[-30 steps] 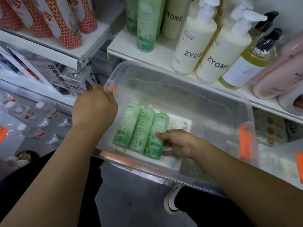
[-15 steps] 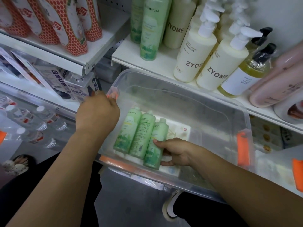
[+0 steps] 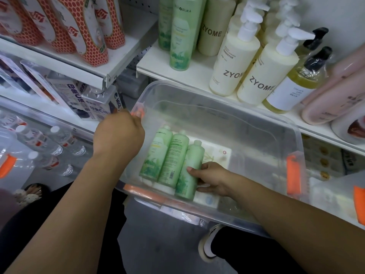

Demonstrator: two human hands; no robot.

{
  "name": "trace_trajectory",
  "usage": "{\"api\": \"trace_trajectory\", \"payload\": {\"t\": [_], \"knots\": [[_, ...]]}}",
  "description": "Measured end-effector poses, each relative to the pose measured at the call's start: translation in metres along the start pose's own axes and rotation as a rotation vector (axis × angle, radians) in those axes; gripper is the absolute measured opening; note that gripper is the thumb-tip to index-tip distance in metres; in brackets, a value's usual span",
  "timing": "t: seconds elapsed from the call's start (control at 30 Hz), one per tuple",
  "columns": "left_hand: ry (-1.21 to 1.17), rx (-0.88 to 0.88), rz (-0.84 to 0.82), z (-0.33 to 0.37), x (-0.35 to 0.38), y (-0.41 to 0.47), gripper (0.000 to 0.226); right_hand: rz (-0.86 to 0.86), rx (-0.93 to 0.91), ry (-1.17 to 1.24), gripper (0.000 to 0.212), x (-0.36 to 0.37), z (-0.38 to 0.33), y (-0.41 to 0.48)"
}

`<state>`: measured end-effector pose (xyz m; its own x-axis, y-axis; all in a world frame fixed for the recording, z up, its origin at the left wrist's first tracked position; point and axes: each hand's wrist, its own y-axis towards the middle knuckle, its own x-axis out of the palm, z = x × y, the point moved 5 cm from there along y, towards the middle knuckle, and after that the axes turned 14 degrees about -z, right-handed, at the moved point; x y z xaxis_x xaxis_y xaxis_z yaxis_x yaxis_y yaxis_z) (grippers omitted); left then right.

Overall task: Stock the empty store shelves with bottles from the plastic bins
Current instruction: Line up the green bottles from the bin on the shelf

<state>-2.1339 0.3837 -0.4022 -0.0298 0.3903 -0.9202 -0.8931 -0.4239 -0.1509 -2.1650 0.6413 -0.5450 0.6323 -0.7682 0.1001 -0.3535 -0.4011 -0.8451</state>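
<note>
Starting at your far left, small water bottles (image 3: pixel 39 139) lie low down behind clear plastic, and above them red honeycomb bottles (image 3: pixel 83 36) stand on a white upper shelf (image 3: pixel 118 56). Your left grip (image 3: pixel 118 135) is closed in a fist on the left rim of the clear bin (image 3: pixel 217 109), right at its left orange latch (image 3: pixel 138 113). You see only the back of that hand, so the fingertips are hidden.

Inside the bin, near its left end, three green bottles (image 3: pixel 173 159) lie side by side, touching one another, with their caps pointing away from you. They rest over a pale printed sheet (image 3: pixel 213 155) on the bin floor.

Your right grip (image 3: pixel 209 177) reaches into the bin from the right and wraps the rightmost green bottle (image 3: pixel 188 171). The thumb lies across the top of that bottle and the fingers curl against its right side. Whether that bottle is lifted off the sheet, you cannot tell.

Behind the bin, on the stocked shelf (image 3: pixel 154 62), standing green bottles (image 3: pixel 179 38) of the same kind come first. Next come cream ZYOME pump bottles (image 3: pixel 233 62), a yellow bottle (image 3: pixel 302 76) with a black pump, and pink bottles (image 3: pixel 335 91) leaning at the far right. The right orange latch (image 3: pixel 294 173) sits on the bin's right end.
</note>
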Motion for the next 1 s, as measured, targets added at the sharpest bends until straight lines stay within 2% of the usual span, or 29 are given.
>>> {"api": "trace_trajectory", "payload": {"t": [0.23,0.3,0.4,0.5,0.57,0.63,0.73,0.87,1.0], "knots": [[-0.097,-0.020,-0.054,0.000,-0.005,-0.004,0.049,-0.018,-0.067,0.071,0.027,0.003,-0.011,-0.012],[-0.143,-0.029,-0.073,-0.003,-0.004,-0.003,0.054,-0.061,-0.126,0.135,0.033,0.005,-0.024,-0.023],[-0.232,-0.062,-0.100,-0.008,-0.002,0.000,0.056,-0.228,-0.258,0.268,0.049,0.013,-0.041,-0.050],[-0.414,-0.106,-0.150,-0.014,-0.001,0.001,0.051,-0.477,-0.441,0.400,0.069,0.020,-0.058,-0.080],[-0.591,-0.159,-0.172,-0.020,-0.004,0.000,0.055,-0.601,-0.528,0.441,0.063,0.026,-0.074,-0.099],[-0.728,-0.215,-0.157,-0.026,-0.009,0.000,0.052,-0.549,-0.566,0.457,0.057,0.031,-0.093,-0.112],[-0.773,-0.214,-0.130,-0.027,-0.017,-0.002,0.048,-0.308,-0.625,0.325,0.044,0.036,-0.123,-0.126],[-0.864,-0.203,-0.077,-0.033,-0.022,0.001,0.050,-0.162,-0.697,0.120,0.067,0.048,-0.168,-0.139],[-0.905,-0.183,-0.037,-0.031,-0.029,0.001,0.050,-0.124,-0.804,0.015,0.060,0.072,-0.230,-0.157]]}}
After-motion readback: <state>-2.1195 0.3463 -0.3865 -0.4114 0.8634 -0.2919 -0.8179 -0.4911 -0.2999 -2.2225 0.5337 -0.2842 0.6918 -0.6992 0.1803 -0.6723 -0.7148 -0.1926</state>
